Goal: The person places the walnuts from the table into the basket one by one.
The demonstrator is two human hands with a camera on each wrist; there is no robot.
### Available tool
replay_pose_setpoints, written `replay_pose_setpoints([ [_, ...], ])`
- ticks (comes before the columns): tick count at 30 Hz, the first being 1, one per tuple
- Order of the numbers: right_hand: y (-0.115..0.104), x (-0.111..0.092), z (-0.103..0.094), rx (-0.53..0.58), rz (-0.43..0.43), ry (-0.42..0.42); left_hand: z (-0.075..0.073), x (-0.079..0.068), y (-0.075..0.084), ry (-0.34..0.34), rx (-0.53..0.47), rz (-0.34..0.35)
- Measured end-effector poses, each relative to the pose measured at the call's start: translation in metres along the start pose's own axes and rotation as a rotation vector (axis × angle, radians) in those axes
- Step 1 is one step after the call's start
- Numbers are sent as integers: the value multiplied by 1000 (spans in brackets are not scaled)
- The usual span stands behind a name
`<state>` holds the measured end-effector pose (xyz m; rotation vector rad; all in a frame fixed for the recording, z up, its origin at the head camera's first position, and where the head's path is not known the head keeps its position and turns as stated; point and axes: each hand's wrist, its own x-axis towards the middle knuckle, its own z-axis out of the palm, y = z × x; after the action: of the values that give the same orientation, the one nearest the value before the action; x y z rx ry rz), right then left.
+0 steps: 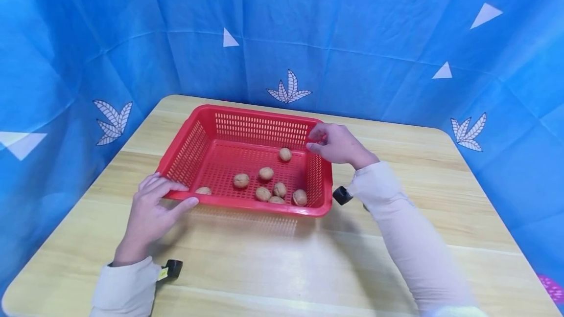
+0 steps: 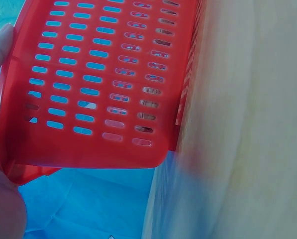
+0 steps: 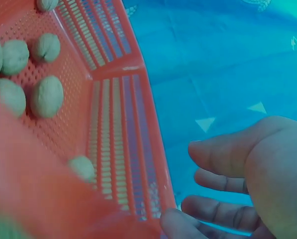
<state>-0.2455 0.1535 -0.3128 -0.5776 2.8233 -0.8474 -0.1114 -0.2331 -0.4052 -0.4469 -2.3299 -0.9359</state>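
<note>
A red plastic basket (image 1: 264, 205) with slotted walls lies on the wooden table, with several walnuts (image 1: 241, 180) spread over its floor. Most of the walnuts gather toward the near right; a single walnut (image 1: 285, 154) sits farther back. My left hand (image 1: 152, 212) grips the rim at the near left corner, thumb on the near side and fingers over the left edge. At the far right corner, my right hand (image 1: 337, 145) has its fingers loosely bent and spread. In the right wrist view, one fingertip (image 3: 177, 223) is right at the basket's rim, and nothing shows between thumb and fingers.
The pale wooden table (image 1: 423, 199) has rounded corners and extends around the basket. Behind it and at both sides hangs a blue cloth (image 1: 374, 23) with white triangles and leaf prints. A small black device (image 1: 174, 269) is strapped at the left wrist, another (image 1: 342, 195) at the right.
</note>
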Motion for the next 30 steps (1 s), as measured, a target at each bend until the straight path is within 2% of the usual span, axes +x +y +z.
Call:
replay_pose_setpoints([
  [4,14,-11,-9,17,47,12,0,0,-1,-4,8,-1],
  [15,67,-43,-20,-38,89,24,-1,0,-1,-15,6,-26],
  [23,100,-59,-15,-92,139,-74,1,-1,-1,-15,4,-7],
  [30,117,-72,-10,-92,177,-161,0,0,-2,1,2,21],
])
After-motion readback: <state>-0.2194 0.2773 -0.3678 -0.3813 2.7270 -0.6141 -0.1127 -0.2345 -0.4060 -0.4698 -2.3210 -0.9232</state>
